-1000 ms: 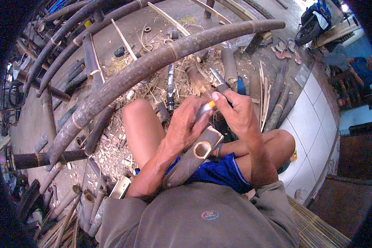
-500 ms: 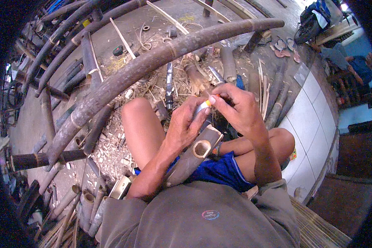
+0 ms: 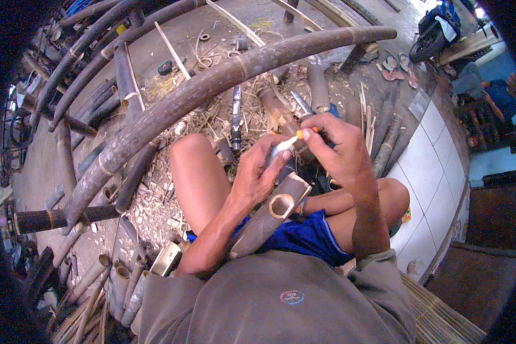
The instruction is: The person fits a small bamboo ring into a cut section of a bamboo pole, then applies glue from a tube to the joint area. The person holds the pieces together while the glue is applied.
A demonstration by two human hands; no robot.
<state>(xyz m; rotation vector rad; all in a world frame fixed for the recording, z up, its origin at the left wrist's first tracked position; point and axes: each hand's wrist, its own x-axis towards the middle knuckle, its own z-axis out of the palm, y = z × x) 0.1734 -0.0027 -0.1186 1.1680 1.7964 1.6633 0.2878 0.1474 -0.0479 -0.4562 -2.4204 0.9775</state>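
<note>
Above my lap, my left hand is closed round a small white squeeze bottle with a pointed nozzle. Just to its right, my right hand pinches a small orange cap at the nozzle's tip; whether cap and nozzle still touch, I cannot tell. Below the hands, a dark bamboo section lies slanted across my lap. It has a round hole cut near its far end, and that end is cut open. My fingers hide part of the bottle.
A long curved bamboo pole arches across in front of me. Past my knees lie a blade, a dark-handled tool and wood shavings. Bamboo tubes crowd the lower left. White tiles and a seated person are at right.
My right hand has moved slightly up and right with the orange cap, away from the bottle, and the white nozzle now shows. My left hand stays nearly in place.
</note>
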